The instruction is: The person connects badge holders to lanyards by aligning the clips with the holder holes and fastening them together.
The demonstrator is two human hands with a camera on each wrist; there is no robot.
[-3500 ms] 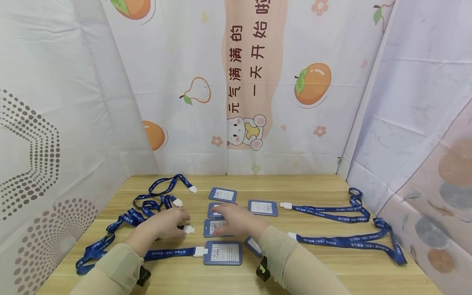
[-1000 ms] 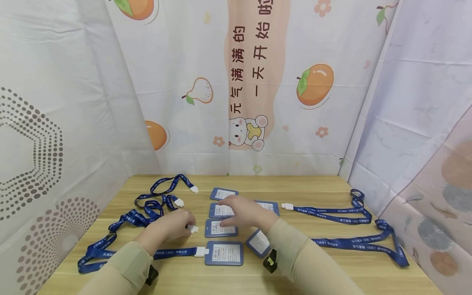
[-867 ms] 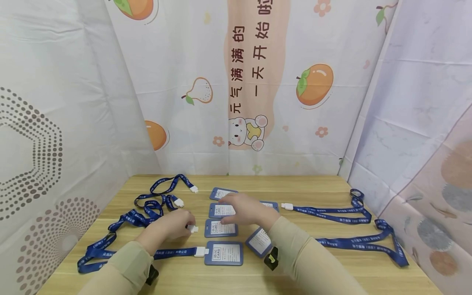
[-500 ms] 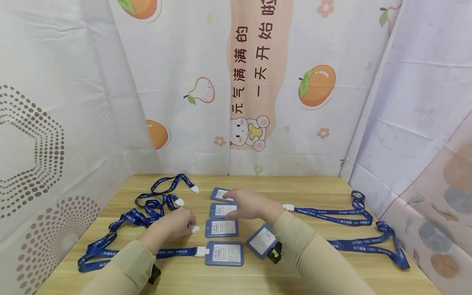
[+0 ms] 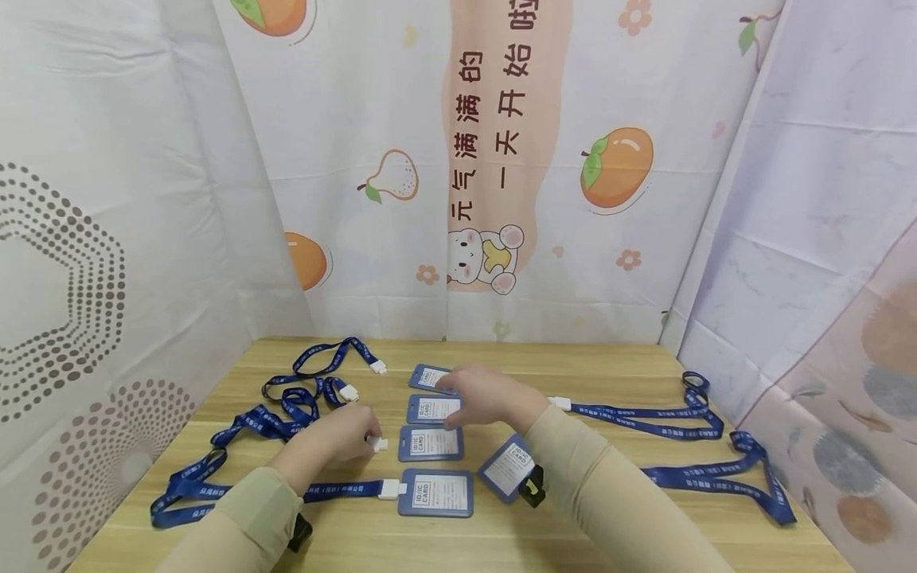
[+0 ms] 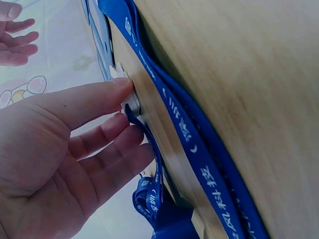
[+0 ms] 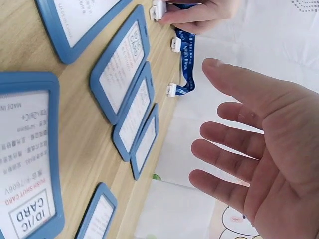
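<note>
Checking from the near edge outward: the nearest card holder (image 5: 435,493) lies flat, a lanyard clip (image 5: 390,489) meeting its left end. Right of it, a slanted card holder (image 5: 505,469) is partly covered at its right side by the right arm's black wrist device (image 5: 532,485).

The left hand (image 5: 333,438) pinches a white clip (image 6: 131,101) between thumb and index finger, close to the table. Compared with the earliest picture, the clip sits slightly closer to the third card holder (image 5: 431,443), with a gap remaining. In my judgement, this pair is not yet joined.

The right hand (image 5: 494,395) is the main change: it has shifted farther out, off the third card holder, which now shows whole. The right wrist view finds its fingers spread wide, holding nothing and apart from the holders. I judge that neither hand is currently steadying a holder.

In the head view its thumb overlaps the edge of the second card holder (image 5: 434,409) and its fingers mask part of the farthest card holder (image 5: 427,377). A further card holder (image 7: 101,219), cut off in the right wrist view, is hidden behind this hand from above.

On the right side, the near lanyard (image 5: 716,477) has its clip end concealed by the forearm. How the pinched clip's strap runs beneath the left hand cannot be traced from the head view.
</note>
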